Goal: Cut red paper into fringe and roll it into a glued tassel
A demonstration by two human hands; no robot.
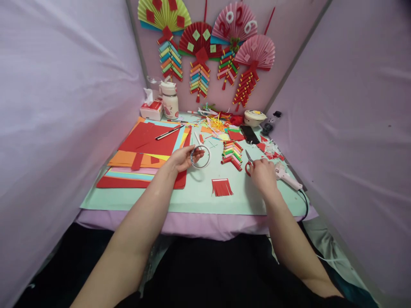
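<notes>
My left hand [183, 159] grips a roll of tape [192, 157] by its side, raised over the table near the coloured paper stack. On the right, my right hand [263, 174] is closed on a pair of scissors [248, 156] with red handles; the blades point up and away from me. Between the hands lies a piece of red fringed paper [221, 187] with a pale strip along its top edge. Behind it sits a string of rolled-paper firecrackers [232, 154] in several colours.
Coloured paper sheets [150, 141] with a cutter knife [169, 132] fill the left. A glue gun [289, 179] with a cord lies right, near a black phone [249, 134]. Paper scraps [214, 123], a jug [170, 102], a tissue box [152, 111] and a lidded bowl [254, 117] stand behind.
</notes>
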